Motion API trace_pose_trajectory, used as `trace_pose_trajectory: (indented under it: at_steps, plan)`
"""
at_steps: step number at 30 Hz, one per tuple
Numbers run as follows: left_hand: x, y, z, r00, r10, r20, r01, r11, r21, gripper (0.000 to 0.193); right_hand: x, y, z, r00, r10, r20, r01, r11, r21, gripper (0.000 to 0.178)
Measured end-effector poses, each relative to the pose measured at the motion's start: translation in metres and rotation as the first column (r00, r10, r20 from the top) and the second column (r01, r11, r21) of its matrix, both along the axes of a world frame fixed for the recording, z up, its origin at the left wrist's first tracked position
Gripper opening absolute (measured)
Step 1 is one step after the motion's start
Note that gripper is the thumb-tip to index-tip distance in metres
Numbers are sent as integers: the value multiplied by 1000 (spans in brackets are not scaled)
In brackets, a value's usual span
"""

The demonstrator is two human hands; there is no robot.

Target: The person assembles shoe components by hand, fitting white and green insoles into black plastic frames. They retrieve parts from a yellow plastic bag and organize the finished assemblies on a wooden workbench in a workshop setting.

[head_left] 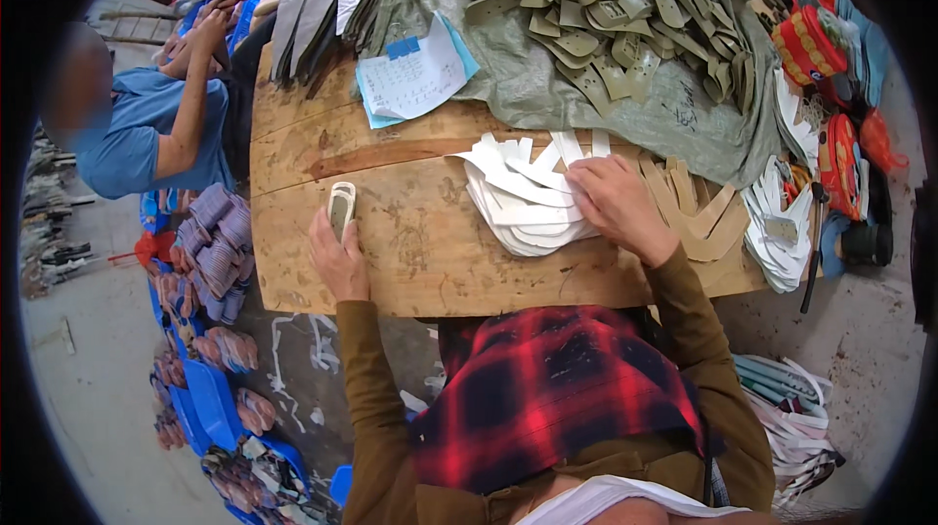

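My left hand (339, 259) rests near the table's front left. Its thumb and fingers close round a small stack of cream-edged oval pieces (342, 201) with an olive centre. To the right, a fanned pile of white curved strips (518, 201) lies on the wooden table (410, 232). My right hand (622, 205) is at this pile's right side, its bent fingers gripping a white strip at the top. Part of that strip is hidden under the fingers. Beside my right wrist lie beige curved pieces (711, 222).
A big heap of olive strap pieces (616, 17) covers a grey-green sack (528, 105) at the back. Handwritten papers (415, 76) lie left of it. More white strips (777, 232) sit at the right edge. A co-worker in blue (156, 129) works at the left, near blue baskets (210, 398).
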State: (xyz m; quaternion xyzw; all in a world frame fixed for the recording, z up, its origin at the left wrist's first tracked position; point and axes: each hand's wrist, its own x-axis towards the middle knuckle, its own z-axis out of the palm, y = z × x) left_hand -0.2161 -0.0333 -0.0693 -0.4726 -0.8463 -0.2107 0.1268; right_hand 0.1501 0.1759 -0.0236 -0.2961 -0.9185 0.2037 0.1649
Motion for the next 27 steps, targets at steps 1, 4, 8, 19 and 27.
trace_pose_trajectory:
  at_steps: [1, 4, 8, 19, 27]
  plan:
    - [9, 4, 6, 999, -7, -33, 9, 998, 58, 48, 4, 3, 3, 1000, 18, 13, -18, 1000, -5, 29]
    - [63, 24, 26, 934, -239, 267, 168, 950, 262, 46, 15, 10, 6, 997, 57, 54, -55, 998, -36, 28]
    - [165, 55, 42, 731, -656, 191, 626, 755, 198, 48, 18, 20, -4, 995, 95, 33, -93, 993, -71, 27]
    - [179, 83, 45, 725, -666, 177, 653, 746, 130, 44, 10, 22, 19, 926, -215, -312, 262, 958, 115, 24]
    - [192, 73, 31, 768, -619, 165, 600, 786, 153, 47, -7, -27, -7, 976, 70, -206, -69, 998, 14, 32]
